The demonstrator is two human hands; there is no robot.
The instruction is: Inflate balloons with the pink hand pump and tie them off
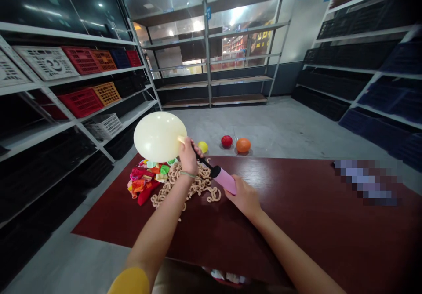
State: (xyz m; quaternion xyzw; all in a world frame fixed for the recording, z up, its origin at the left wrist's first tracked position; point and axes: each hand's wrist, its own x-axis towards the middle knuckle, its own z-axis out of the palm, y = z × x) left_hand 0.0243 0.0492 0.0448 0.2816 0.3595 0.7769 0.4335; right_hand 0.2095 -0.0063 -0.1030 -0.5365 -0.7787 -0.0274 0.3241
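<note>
A large cream balloon (160, 136), round and inflated, hangs over the table's far left part. My left hand (189, 157) is closed around its neck and the black end of a hand pump. The pump's pink barrel (224, 180) sits in my right hand (245, 197), whose fingers wrap round its lower end. Between the hands, a length of the black rod shows. Below my left hand lies a pile of beige curly links (201, 182), partly hidden by my forearm. Uninflated balloons (143, 182) in several colours are heaped left of it.
The dark red table (280, 237) has a blurred-out object (365, 182) at its right. Beyond the table, a yellow balloon (203, 147), a red balloon (227, 142) and an orange balloon (243, 146) rest on the floor. Shelves with crates (82, 103) stand around.
</note>
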